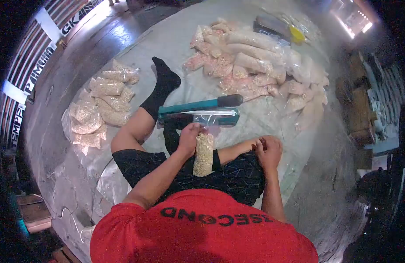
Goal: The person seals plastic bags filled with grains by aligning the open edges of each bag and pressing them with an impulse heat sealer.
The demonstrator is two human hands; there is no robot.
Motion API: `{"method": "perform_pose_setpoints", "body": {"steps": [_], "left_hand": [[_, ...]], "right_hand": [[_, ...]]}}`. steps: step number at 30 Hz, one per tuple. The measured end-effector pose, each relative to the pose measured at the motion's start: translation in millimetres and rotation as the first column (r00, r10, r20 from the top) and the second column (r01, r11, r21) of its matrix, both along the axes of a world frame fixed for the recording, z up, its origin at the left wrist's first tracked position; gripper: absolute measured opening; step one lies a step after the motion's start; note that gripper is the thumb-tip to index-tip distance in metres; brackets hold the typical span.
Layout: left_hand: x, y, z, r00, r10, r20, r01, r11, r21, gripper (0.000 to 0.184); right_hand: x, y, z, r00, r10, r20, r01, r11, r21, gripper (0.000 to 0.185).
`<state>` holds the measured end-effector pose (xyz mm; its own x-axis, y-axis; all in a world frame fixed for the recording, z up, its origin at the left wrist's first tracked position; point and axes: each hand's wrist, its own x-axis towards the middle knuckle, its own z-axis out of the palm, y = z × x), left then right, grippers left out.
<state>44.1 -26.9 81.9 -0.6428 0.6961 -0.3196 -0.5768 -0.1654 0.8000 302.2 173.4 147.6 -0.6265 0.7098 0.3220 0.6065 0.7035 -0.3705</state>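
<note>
My left hand (189, 139) is closed on the upper part of a clear plastic bag of pale puffed snacks (204, 155), which hangs upright over my lap. The bag's flat top (206, 118) lies at the jaws of a teal heat sealer (231, 118). Above it, the sealer's lever arm (198, 105) is raised, with a black grip at its right end. My right hand (268, 152) rests by my folded leg, its fingers loosely bent and apart from the thumb, with nothing visible in it.
Several filled bags (108, 96) are piled on the pale sheet (145, 44) at left. A larger heap of long filled bags (255, 57) lies ahead to the right. Behind it sits a dark crate (272, 27) with a yellow item (296, 33). My socked foot (166, 78) extends forward.
</note>
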Motion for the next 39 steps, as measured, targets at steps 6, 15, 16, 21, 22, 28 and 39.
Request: {"method": "perform_pose_setpoints", "body": {"steps": [6,15,16,21,22,28,39], "left_hand": [[29.1,-43.1,31.7,0.992,0.026,-0.122,-0.043,0.99,-0.136,0.032],[-136.0,-136.4,136.8,0.535,0.224,-0.815,-0.604,0.775,-0.184,0.028],[-156.6,-139.7,158.6,0.504,0.343,-0.793,-0.655,0.75,-0.092,0.031],[-198.6,-134.3,137.2,0.014,-0.064,-0.998,-0.802,0.596,-0.05,0.036],[-185.8,-125.7,130.4,0.117,-0.068,-0.991,-0.788,0.601,-0.134,0.038],[-59.0,-49.1,102.4,0.334,-0.217,-0.917,-0.513,0.775,-0.369,0.033],[54.3,39.0,90.6,0.195,-0.406,-0.893,0.037,0.913,-0.407,0.026]], "right_hand": [[-21.9,1.9,11.7,0.984,-0.057,0.169,0.073,0.993,-0.091,0.037],[40.7,130.2,-67.4,0.877,-0.474,-0.072,0.345,0.728,-0.593,0.049],[54.1,155.5,-85.9,0.813,-0.581,-0.037,0.449,0.667,-0.595,0.053],[122.4,237.4,-167.0,0.655,-0.749,-0.099,0.738,0.663,-0.127,0.073],[122.5,237.2,-160.5,0.668,-0.738,-0.096,0.725,0.674,-0.14,0.073],[130.8,299.8,-200.8,0.777,-0.518,-0.359,0.476,0.856,-0.205,0.037],[98.6,236.9,-48.7,0.719,-0.447,-0.532,0.552,0.833,0.046,0.032]]}}
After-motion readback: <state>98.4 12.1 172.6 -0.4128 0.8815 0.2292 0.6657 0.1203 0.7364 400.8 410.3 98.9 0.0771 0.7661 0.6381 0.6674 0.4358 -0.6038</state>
